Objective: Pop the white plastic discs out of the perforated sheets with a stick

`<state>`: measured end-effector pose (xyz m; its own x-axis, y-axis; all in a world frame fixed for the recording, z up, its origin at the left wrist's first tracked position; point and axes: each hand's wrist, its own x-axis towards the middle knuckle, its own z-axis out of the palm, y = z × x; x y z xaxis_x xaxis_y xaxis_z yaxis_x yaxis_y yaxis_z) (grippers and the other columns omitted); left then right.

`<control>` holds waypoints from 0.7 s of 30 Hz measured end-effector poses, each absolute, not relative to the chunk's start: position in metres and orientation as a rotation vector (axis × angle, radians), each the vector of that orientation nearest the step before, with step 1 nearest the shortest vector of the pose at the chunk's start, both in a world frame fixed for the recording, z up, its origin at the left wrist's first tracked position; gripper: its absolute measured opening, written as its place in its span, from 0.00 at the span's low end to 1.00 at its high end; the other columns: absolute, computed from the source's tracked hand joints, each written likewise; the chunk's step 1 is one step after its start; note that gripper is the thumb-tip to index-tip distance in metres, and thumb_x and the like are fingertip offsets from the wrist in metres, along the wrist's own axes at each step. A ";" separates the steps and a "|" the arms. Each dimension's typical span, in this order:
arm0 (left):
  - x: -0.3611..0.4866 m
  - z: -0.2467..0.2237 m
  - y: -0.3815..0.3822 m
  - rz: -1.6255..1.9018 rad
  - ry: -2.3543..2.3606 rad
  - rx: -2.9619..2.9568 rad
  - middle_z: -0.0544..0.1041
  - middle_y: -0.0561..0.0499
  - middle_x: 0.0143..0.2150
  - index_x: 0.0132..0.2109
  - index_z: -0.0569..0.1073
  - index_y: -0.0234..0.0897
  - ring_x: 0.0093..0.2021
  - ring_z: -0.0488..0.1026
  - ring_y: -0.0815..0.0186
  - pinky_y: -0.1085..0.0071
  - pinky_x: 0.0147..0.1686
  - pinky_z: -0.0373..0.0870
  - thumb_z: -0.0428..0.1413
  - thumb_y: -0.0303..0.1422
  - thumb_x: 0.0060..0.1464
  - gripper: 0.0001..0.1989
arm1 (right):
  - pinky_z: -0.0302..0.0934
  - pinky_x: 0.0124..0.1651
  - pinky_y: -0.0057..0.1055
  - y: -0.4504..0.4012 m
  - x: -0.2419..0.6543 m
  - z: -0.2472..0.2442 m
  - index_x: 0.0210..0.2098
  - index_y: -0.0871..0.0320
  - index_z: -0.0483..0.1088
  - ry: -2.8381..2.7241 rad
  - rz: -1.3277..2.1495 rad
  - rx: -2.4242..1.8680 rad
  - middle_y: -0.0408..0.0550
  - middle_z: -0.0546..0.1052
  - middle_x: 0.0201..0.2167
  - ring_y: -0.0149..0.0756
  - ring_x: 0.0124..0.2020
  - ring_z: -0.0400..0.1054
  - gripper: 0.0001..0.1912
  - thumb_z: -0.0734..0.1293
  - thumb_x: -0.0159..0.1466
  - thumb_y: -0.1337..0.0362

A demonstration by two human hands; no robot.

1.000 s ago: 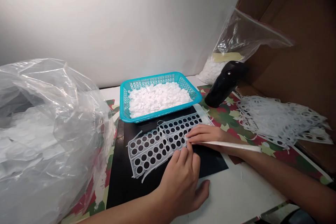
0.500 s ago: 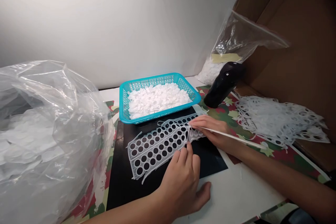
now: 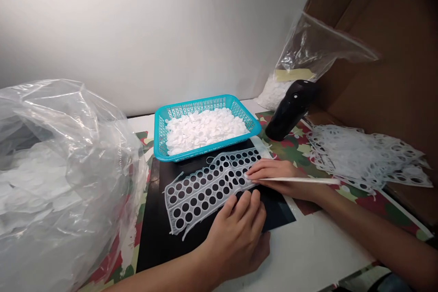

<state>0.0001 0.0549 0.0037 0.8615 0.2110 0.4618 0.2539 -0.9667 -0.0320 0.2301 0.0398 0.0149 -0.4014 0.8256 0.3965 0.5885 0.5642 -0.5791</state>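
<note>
A translucent white perforated plastic sheet (image 3: 201,185), with rows of round holes and loose strands at its edges, lies on a black mat (image 3: 155,232). My right hand (image 3: 282,174) is closed round a thin white stick (image 3: 308,179), its fingertips on the right part of the sheet. Just below the sheet's near edge is my left hand (image 3: 239,228), fingers bent and slightly apart, thumb away from them, with nothing visible in it. Behind the sheet stands a turquoise basket (image 3: 207,148) full of small white discs (image 3: 205,128).
On the left is a large clear plastic bag (image 3: 68,182) with white pieces. At the right are a black cylindrical object (image 3: 285,112), a pile of perforated sheets (image 3: 366,155) and cardboard (image 3: 386,82). A clear bag of white pieces (image 3: 273,91) stands against the wall.
My left hand has drawn back from the sheet, its extended finger now bent. My right hand has moved slightly toward me, and the stick now lies more level. A raised strand between the hands is gone.
</note>
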 end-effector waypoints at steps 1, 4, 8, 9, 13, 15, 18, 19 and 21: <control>0.001 0.004 0.055 -0.715 -0.346 -2.949 0.72 0.42 0.57 0.52 0.72 0.31 0.56 0.66 0.57 0.63 0.57 0.54 0.46 0.40 0.64 0.20 | 0.66 0.52 0.32 0.040 0.230 0.014 0.43 0.59 0.75 -2.135 0.473 -1.105 0.52 0.78 0.44 0.35 0.47 0.72 0.09 0.62 0.69 0.68; 0.002 0.004 0.057 -0.680 -0.344 -3.013 0.70 0.39 0.59 0.52 0.72 0.28 0.61 0.63 0.53 0.61 0.62 0.51 0.46 0.40 0.63 0.21 | 0.67 0.52 0.32 0.042 0.231 0.016 0.43 0.59 0.75 -2.117 0.511 -1.082 0.52 0.79 0.43 0.35 0.47 0.72 0.09 0.63 0.68 0.67; 0.003 0.003 0.058 -0.632 -0.361 -3.080 0.69 0.36 0.60 0.55 0.69 0.25 0.63 0.62 0.51 0.60 0.64 0.50 0.46 0.41 0.62 0.24 | 0.67 0.52 0.32 0.041 0.234 0.023 0.43 0.59 0.76 -2.136 0.561 -1.127 0.52 0.79 0.43 0.35 0.48 0.72 0.08 0.64 0.68 0.67; 0.003 0.002 0.058 -0.622 -0.364 -3.087 0.69 0.36 0.60 0.55 0.69 0.25 0.63 0.62 0.51 0.60 0.64 0.51 0.46 0.41 0.63 0.25 | 0.67 0.52 0.32 0.041 0.234 0.025 0.43 0.59 0.76 -2.136 0.575 -1.138 0.52 0.79 0.44 0.35 0.48 0.72 0.08 0.64 0.68 0.66; 0.002 0.000 0.057 -0.587 -0.376 -3.096 0.67 0.35 0.61 0.57 0.67 0.24 0.64 0.61 0.51 0.60 0.64 0.51 0.45 0.42 0.63 0.26 | 0.67 0.52 0.33 0.040 0.236 0.026 0.43 0.58 0.76 -2.141 0.614 -1.149 0.51 0.79 0.44 0.36 0.49 0.72 0.09 0.64 0.68 0.65; 0.002 0.000 0.057 -0.586 -0.380 -3.095 0.67 0.35 0.61 0.58 0.67 0.24 0.63 0.62 0.51 0.60 0.63 0.52 0.45 0.42 0.63 0.27 | 0.66 0.53 0.32 0.041 0.236 0.025 0.44 0.58 0.76 -2.160 0.604 -1.152 0.51 0.79 0.45 0.36 0.50 0.71 0.09 0.64 0.68 0.65; 0.002 0.001 0.058 -0.600 -0.394 -3.098 0.68 0.35 0.60 0.57 0.67 0.24 0.62 0.63 0.51 0.59 0.62 0.54 0.45 0.44 0.62 0.27 | 0.66 0.53 0.33 0.041 0.237 0.022 0.45 0.58 0.75 -2.196 0.543 -1.129 0.51 0.78 0.46 0.36 0.50 0.71 0.10 0.63 0.69 0.65; 0.002 0.001 0.058 -0.605 -0.396 -3.098 0.69 0.35 0.60 0.57 0.67 0.24 0.62 0.63 0.50 0.59 0.62 0.54 0.46 0.44 0.62 0.27 | 0.66 0.53 0.33 0.041 0.236 0.020 0.45 0.58 0.75 -2.206 0.515 -1.115 0.52 0.78 0.46 0.36 0.50 0.71 0.11 0.62 0.69 0.64; 0.003 0.002 0.058 -0.632 -0.394 -3.090 0.70 0.35 0.59 0.56 0.68 0.24 0.61 0.64 0.49 0.59 0.61 0.54 0.46 0.45 0.61 0.28 | 0.66 0.54 0.35 0.040 0.235 0.016 0.45 0.57 0.75 -2.217 0.460 -1.111 0.52 0.77 0.47 0.36 0.50 0.71 0.12 0.61 0.70 0.63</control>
